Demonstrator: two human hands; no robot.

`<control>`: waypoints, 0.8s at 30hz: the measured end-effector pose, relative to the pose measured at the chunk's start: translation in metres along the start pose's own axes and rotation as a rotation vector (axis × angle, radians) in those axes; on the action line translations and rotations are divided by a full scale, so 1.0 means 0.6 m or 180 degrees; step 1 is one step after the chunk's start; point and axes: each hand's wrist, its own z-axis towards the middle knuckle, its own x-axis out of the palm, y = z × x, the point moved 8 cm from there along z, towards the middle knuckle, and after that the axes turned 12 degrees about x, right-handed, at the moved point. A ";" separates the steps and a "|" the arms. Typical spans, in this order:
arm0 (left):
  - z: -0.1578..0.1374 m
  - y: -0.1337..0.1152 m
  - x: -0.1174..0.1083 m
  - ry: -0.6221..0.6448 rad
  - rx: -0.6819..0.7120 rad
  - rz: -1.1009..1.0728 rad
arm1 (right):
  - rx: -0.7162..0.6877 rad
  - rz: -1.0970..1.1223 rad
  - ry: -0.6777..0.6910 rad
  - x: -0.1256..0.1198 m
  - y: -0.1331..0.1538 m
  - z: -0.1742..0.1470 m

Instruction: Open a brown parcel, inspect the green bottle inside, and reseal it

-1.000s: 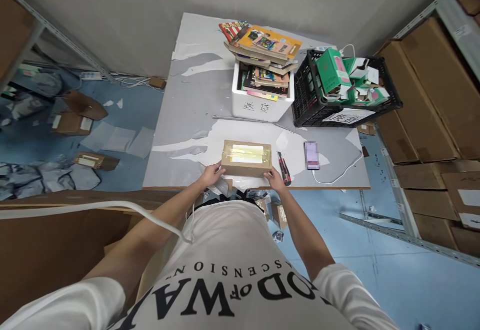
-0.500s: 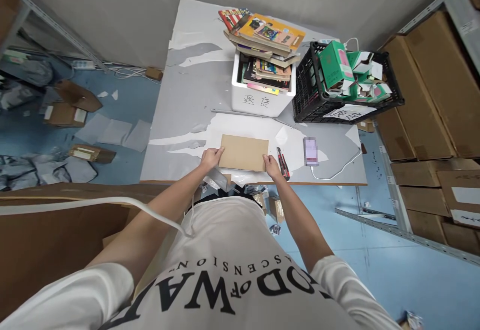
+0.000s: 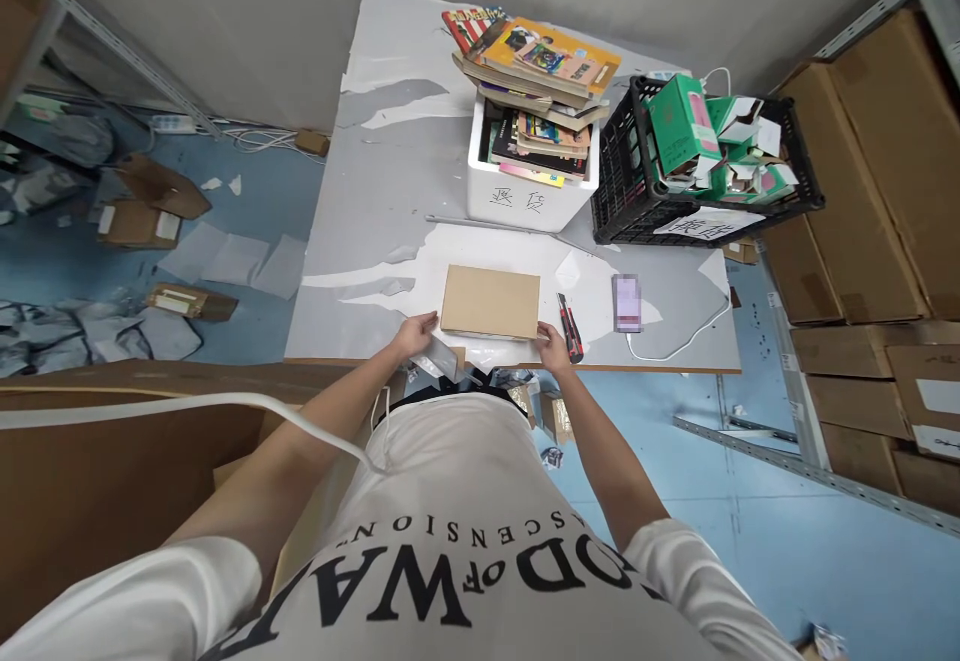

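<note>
Worktable (image 3: pixel 405 181), its grey-and-white surface torn, supports the cardboard box (image 3: pixel 490 301) near the edge closest to the person, presumably for two-handed access. Left hand (image 3: pixel 415 335): fingers narrowly bunched just beside the box's left side; contact cannot be confirmed. Right hand (image 3: pixel 553 348): fingertips at the near right corner, apparently steadying it; grip closure cannot be determined. Utility knife (image 3: pixel 570 329) lies just right of the box, probably for quick reach. Smartphone (image 3: pixel 627 303) lies farther right, white cable (image 3: pixel 664 358) attached, probably for charging.
</note>
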 end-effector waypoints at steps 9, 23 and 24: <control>-0.002 -0.005 0.030 0.0696 0.0459 0.1388 | -0.0009 0.0089 0.0327 0.048 -0.001 -0.005; -0.012 -0.165 -0.015 -0.0274 0.0699 0.1987 | -0.0317 -0.1211 -0.0433 -0.011 0.118 -0.053; -0.008 -0.166 -0.014 -0.0243 0.0651 0.2019 | -0.0291 -0.1257 -0.0438 -0.009 0.120 -0.051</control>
